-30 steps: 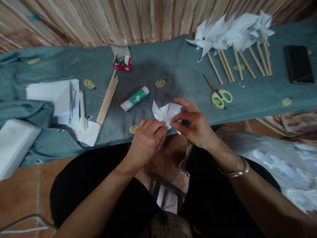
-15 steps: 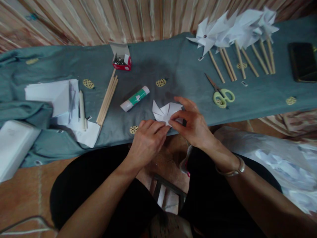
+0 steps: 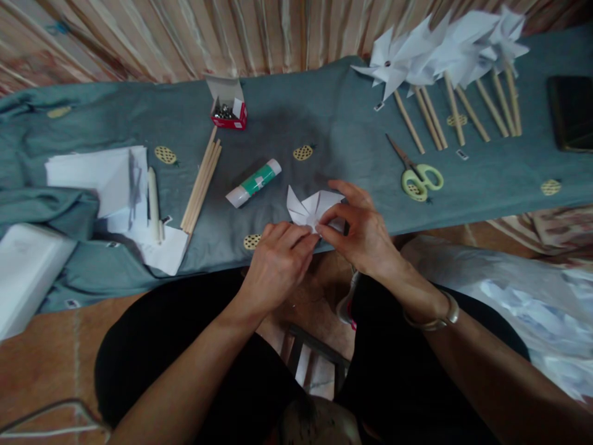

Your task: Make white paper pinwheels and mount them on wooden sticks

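Pinwheel (image 3: 317, 204) is at the desk's (image 3: 273, 133) near edge. I see right hand (image 3: 364, 235) pinching its middle; left hand (image 3: 280, 256) touching, grip hidden, can't tell. Slack pinch could spring folds open.

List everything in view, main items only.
folded paper: one, white, front edge
glue stick: one, green and white, centre
box: one, red, far side
loose sticks: several, tan, left
papers: several, white, left
rod: one, cream, on papers
block: one, white, left edge
cloth: one, teal, underneath
scissors: one pair, green handles, right
phone: one, black, right edge
pinwheels: several, white, far right
curtain: one, tan, behind
left hand: one, bare, on folded paper
right hand: one, bare, on folded paper
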Motion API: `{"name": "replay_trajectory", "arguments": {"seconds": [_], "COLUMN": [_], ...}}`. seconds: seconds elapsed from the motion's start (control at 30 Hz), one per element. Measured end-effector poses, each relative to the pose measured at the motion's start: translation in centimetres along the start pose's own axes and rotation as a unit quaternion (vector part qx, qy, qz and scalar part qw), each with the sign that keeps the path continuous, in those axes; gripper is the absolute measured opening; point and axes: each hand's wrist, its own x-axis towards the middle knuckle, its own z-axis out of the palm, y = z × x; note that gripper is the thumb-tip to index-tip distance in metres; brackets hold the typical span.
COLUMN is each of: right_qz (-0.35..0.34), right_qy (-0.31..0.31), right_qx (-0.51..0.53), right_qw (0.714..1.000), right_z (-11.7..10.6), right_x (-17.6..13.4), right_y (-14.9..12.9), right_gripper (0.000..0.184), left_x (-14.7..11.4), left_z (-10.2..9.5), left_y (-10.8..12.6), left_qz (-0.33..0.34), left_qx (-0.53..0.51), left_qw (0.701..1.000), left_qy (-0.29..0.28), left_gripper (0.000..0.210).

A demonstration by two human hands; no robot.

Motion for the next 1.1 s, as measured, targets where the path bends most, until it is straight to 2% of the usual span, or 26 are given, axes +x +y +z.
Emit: {"name": "replay_trajectory", "arguments": {"seconds": [0.43, 0.97, 1.1], "right_qz": [0.015, 0.002, -0.005], "right_qy": [0.0, -0.002, 0.001], "right_qx": [0.033, 0.001, -0.009], "right_qw": [0.999, 1.0, 1.0], "right_z": [0.14, 0.06, 0.13], "right_x": [-0.18, -0.4, -0.53], "right_y": [0.26, -0.06, -0.03], "right_gripper": [0.006, 0.007, 0.012], "left_x": [0.05, -0.02, 0.03], "left_z": [-0.06, -0.09, -0.05], "left_y": [0.05, 0.06, 0.06], "left_qz": [0.003, 0.005, 0.008], "left_qx": [-0.001, 0.013, 0.016], "left_qw": [1.0, 1.0, 1.0], "left_qy": [0.002, -0.007, -0.003], "left_gripper": [0.017, 0.018, 0.018]}}
